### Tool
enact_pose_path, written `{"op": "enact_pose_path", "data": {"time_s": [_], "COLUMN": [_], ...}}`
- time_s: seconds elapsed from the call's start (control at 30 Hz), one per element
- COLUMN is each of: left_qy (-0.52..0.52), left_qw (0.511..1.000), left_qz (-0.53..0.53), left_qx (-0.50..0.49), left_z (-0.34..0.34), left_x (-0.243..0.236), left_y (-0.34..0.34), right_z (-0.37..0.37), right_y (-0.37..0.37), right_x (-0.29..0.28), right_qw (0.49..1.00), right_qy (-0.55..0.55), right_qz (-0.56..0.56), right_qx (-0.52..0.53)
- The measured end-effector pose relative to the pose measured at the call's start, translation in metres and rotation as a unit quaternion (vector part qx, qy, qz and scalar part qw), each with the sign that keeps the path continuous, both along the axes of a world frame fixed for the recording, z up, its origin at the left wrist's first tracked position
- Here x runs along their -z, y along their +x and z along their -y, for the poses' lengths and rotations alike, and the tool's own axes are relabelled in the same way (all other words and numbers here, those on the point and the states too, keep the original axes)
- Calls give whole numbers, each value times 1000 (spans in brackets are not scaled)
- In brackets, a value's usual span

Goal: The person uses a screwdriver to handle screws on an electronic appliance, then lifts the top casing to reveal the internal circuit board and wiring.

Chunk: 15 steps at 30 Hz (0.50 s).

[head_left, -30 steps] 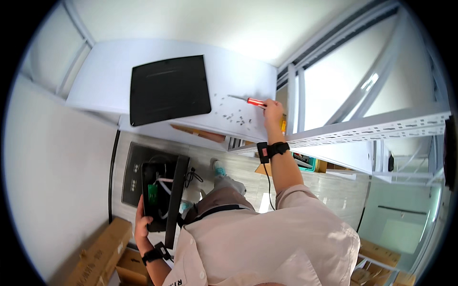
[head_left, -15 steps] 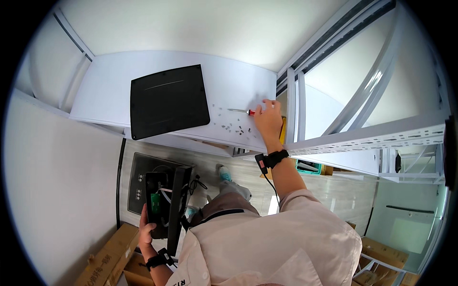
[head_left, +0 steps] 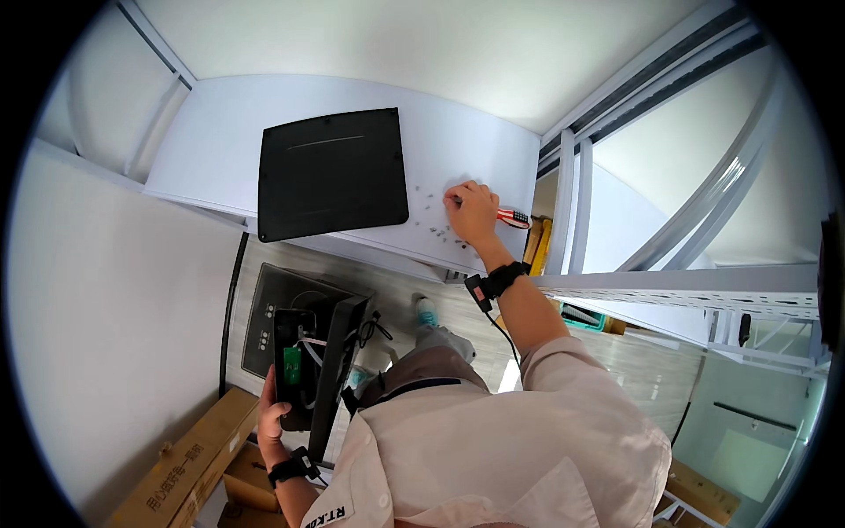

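Observation:
My right hand (head_left: 473, 214) is over the white table (head_left: 211, 132), its fingers pinched together around the shaft of a screwdriver (head_left: 514, 218). The red, white and black handle sticks out on the hand's right; shaft and tip are hidden under the fingers. Small loose screws (head_left: 446, 234) lie scattered beside and in front of this hand. Low at the left, my left hand (head_left: 271, 414) grips the edge of an opened black appliance housing (head_left: 331, 374). Inside it show a green circuit board (head_left: 291, 364) and pale wires. The housing is tilted up on its side.
A flat black panel (head_left: 333, 174) lies on the table, its near edge overhanging the front. A dark cooktop-like panel (head_left: 264, 330) is on the floor behind the housing, near a black cable (head_left: 374, 327). Cardboard boxes (head_left: 189, 458) stand at lower left; a metal frame (head_left: 576, 202) borders the right.
My right hand has moved left along the screwdriver, from its handle toward the tip, and its fingers have drawn together. My left hand still holds the housing. The view has shifted slightly.

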<state>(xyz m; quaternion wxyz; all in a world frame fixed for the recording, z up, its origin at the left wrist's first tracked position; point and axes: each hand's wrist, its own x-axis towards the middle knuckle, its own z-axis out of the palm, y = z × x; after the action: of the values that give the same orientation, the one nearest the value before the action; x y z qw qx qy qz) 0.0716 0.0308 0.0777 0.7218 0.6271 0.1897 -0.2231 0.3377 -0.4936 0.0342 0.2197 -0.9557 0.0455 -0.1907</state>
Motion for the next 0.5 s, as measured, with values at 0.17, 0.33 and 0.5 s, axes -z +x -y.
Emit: {"op": "enact_pose_path", "data": {"time_s": [0.17,0.33,0.5], "left_qy": [-34,-32,-39], "left_qw": [999,999,999], "left_qz": [4,3,-1], "left_qx": [1,10,-5], "left_z": [-1,-3,-2], "left_x": [4,8,7], "left_y": [0,2,0], "right_z": [3,6,6], "right_y": [1,0,0], "right_x": [-2,-4,-5], "right_qw": [1000,999,999], "right_qy": [-12,-27,-21], "right_qz": [-17,-20,-24], "right_qx": [-13,-27,-31]}}
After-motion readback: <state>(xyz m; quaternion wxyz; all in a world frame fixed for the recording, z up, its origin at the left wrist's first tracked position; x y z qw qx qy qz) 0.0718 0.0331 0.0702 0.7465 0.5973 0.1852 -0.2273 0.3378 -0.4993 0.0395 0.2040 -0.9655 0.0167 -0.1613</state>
